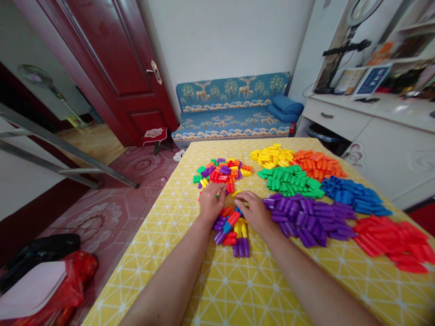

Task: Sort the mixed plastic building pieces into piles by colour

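My left hand (pixel 211 202) is over the near side of a mixed pile of short plastic tube pieces (pixel 222 171), its thumb and forefinger bent towards each other. Whatever lies between those fingertips is too small to make out. Facing it, my right hand (pixel 254 209) has curled fingers, with a small yellow piece (pixel 237 193) at its fingertips and blue just below. What this hand grips is partly hidden. Below and between the hands lies a cluster of joined pieces (pixel 233 222) in purple, blue, red and yellow. Close to my right wrist spreads a purple pile (pixel 307 217).
Sorted heaps of yellow (pixel 273 156), orange (pixel 318 165), green (pixel 291 181), blue (pixel 355 195) and red pieces (pixel 396 242) cover the table's right side. The patterned yellow tablecloth (pixel 163 253) lies underneath. Beyond stand a blue sofa (pixel 234 118) and a white cabinet (pixel 390 140).
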A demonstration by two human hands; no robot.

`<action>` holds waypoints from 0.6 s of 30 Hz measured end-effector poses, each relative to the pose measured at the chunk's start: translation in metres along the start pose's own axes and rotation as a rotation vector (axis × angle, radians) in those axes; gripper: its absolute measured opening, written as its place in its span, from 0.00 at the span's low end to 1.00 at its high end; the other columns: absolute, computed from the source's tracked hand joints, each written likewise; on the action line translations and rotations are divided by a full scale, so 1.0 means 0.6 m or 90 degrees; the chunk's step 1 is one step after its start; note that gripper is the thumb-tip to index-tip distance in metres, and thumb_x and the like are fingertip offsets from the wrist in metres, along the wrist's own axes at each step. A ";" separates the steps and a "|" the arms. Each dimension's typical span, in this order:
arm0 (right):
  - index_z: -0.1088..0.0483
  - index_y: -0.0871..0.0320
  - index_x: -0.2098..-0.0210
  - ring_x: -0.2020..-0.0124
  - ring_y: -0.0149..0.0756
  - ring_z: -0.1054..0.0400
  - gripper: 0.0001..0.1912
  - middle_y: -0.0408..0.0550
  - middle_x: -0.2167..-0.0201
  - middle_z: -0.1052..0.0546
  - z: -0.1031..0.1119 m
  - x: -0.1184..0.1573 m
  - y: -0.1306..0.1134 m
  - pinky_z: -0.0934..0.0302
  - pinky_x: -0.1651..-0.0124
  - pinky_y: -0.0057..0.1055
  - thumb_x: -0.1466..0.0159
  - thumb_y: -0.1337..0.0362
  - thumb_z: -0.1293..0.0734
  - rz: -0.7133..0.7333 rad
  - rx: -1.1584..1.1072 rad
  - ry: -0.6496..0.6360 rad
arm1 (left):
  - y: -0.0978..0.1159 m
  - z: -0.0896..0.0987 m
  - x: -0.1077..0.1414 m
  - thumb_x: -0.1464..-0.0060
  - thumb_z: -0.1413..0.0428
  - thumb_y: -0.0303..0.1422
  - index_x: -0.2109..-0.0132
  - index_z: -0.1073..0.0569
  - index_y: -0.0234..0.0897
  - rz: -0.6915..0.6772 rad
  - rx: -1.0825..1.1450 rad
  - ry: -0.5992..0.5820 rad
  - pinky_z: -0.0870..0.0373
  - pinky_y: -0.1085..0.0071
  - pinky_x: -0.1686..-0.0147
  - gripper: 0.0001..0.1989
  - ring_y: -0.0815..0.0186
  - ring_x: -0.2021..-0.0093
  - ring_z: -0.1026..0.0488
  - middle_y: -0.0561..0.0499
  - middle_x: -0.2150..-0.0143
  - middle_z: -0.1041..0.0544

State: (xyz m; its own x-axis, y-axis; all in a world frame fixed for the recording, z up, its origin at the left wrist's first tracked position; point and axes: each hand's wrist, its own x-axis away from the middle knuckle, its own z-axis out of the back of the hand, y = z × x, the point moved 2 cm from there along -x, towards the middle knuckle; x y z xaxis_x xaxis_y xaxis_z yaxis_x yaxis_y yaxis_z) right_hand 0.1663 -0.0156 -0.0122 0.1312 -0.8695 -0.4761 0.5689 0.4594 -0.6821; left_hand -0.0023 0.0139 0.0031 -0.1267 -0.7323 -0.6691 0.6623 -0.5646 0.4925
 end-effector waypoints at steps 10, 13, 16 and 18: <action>0.25 0.57 0.63 0.56 0.39 0.31 0.08 0.51 0.61 0.25 0.001 0.000 0.003 0.38 0.50 0.39 0.37 0.65 0.37 -0.001 -0.017 -0.030 | -0.036 -0.005 0.006 0.46 0.44 0.35 0.45 0.29 0.31 0.262 -0.270 -0.036 0.41 0.43 0.44 0.22 0.39 0.39 0.39 0.29 0.39 0.36; 0.26 0.57 0.63 0.56 0.38 0.31 0.08 0.50 0.61 0.25 0.002 0.000 0.001 0.37 0.50 0.39 0.37 0.66 0.37 0.001 -0.017 -0.025 | -0.039 -0.006 0.007 0.45 0.45 0.35 0.46 0.28 0.32 0.232 -0.266 -0.036 0.38 0.46 0.46 0.20 0.42 0.42 0.34 0.30 0.42 0.33; 0.26 0.56 0.62 0.54 0.39 0.32 0.08 0.50 0.60 0.25 0.002 0.000 0.001 0.38 0.48 0.40 0.38 0.66 0.36 -0.001 -0.014 -0.015 | -0.038 -0.003 0.006 0.46 0.45 0.35 0.48 0.27 0.35 0.230 -0.256 -0.026 0.36 0.47 0.47 0.19 0.43 0.44 0.33 0.32 0.43 0.32; 0.26 0.57 0.60 0.51 0.41 0.33 0.08 0.52 0.56 0.26 0.001 0.001 0.001 0.39 0.46 0.41 0.38 0.66 0.35 -0.005 -0.009 -0.010 | -0.036 -0.001 0.005 0.47 0.44 0.35 0.48 0.27 0.35 0.237 -0.254 -0.024 0.37 0.47 0.46 0.19 0.43 0.44 0.34 0.33 0.43 0.32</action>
State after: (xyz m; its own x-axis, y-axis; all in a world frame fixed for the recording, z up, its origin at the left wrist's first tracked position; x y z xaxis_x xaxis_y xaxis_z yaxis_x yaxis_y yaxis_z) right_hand 0.1673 -0.0160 -0.0129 0.1393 -0.8756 -0.4625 0.5580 0.4553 -0.6938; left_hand -0.0165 0.0240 -0.0101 0.1486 -0.8722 -0.4660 0.8950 -0.0818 0.4385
